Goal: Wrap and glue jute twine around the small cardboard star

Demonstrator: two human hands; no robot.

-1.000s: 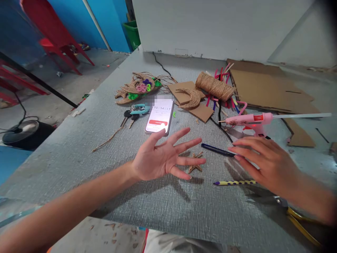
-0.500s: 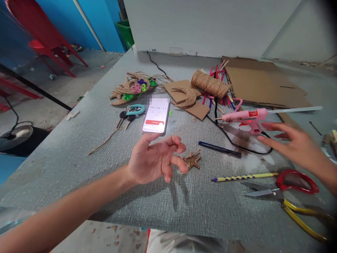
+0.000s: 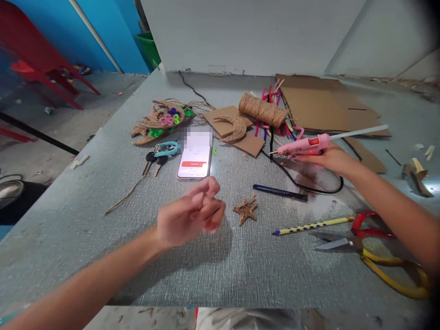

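Note:
My right hand (image 3: 332,160) is wrapped around the handle of a pink hot glue gun (image 3: 300,145), whose nozzle points left and whose long clear glue stick sticks out at the back. Over the table my left hand (image 3: 192,213) is closed, its fingers curled in and slightly blurred, with nothing seen in them. A small twine-wrapped star (image 3: 245,211) lies just to its right. Beyond the left hand is a phone (image 3: 195,158) with a lit screen. Between the star and the glue gun rests a dark blue pen-like stick (image 3: 280,192).
Scissors (image 3: 357,245) and a yellow spotted pencil (image 3: 312,226) lie at front right. Farther back are a twine spool (image 3: 263,110), a twine-wrapped crescent (image 3: 237,128), cardboard (image 3: 319,103), keys (image 3: 156,158) and a decorated twine piece (image 3: 161,120). The glue gun's black cord (image 3: 309,189) loops across the table.
My right hand has reached forward and closed on the glue gun's handle. My left hand, open before, has curled its fingers and moved off the star. The view has shifted slightly.

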